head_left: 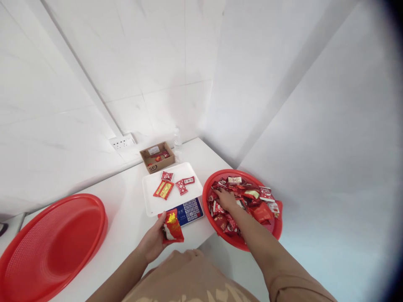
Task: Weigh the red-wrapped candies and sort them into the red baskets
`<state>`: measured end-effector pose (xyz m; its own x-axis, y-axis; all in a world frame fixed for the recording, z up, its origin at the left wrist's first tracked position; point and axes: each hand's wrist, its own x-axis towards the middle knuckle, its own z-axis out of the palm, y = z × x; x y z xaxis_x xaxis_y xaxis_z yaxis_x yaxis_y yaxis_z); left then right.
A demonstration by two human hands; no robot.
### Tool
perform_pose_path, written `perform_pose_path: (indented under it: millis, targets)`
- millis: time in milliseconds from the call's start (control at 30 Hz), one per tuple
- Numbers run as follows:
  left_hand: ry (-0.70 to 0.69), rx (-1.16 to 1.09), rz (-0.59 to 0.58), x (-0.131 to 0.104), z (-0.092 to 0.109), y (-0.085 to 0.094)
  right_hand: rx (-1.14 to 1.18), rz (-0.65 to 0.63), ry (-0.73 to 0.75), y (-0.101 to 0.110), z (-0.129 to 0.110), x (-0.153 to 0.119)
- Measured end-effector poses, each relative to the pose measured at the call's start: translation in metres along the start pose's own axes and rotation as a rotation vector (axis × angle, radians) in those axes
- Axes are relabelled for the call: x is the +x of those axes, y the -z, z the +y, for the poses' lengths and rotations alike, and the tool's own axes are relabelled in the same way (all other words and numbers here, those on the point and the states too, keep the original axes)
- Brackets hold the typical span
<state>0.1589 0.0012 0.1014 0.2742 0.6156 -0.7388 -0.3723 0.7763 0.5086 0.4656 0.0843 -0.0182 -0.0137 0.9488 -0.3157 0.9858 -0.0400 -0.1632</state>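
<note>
My left hand (pixel 153 242) grips a red snack packet (pixel 172 226) with gold print, held up in front of the scale's keypad. My right hand (pixel 225 199) reaches into a red plastic basket (pixel 281 224), its fingers apart and touching the heap of small red packets (pixel 248 201) there. The fingertips are partly hidden among the wrappers. Between the hands stands a kitchen-type digital scale with a blue keypad (pixel 189 211). Its white tray (pixel 153 204) carries several small packets, among them a red and yellow packet (pixel 164 189) and a dotted red packet (pixel 181 187).
A large red basket (pixel 96 228), with no packets visible inside, stands on the white table (pixel 126 188) at the left. Behind the scale are an open cardboard box (pixel 152 167) holding a few packets and a clear bottle (pixel 177 140). Walls border the table at the back and right.
</note>
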Motion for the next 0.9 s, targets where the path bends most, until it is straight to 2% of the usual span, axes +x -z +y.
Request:
perform_pose_path:
  millis: [167,367,600,667,800,900]
  targets:
    - [0.008,-0.012,0.030,-0.006,-0.005,0.000,0.444,-0.001,0.084,-0.002,-0.012,0.002]
    - [0.014,-0.015,0.036,-0.009,-0.014,0.000,0.616,0.010,0.071,-0.006,-0.024,0.004]
    - [0.013,-0.003,0.046,-0.004,-0.017,-0.001,0.783,0.259,-0.140,0.004,-0.023,0.001]
    - [0.021,-0.011,0.041,-0.003,-0.017,-0.002,0.941,0.286,-0.158,0.011,-0.032,0.002]
    - [0.021,-0.021,0.026,-0.004,-0.016,-0.007,1.480,0.147,-0.057,0.025,-0.067,0.003]
    - [0.013,-0.015,0.037,-0.006,-0.014,-0.010,1.541,0.067,-0.012,0.035,-0.091,0.005]
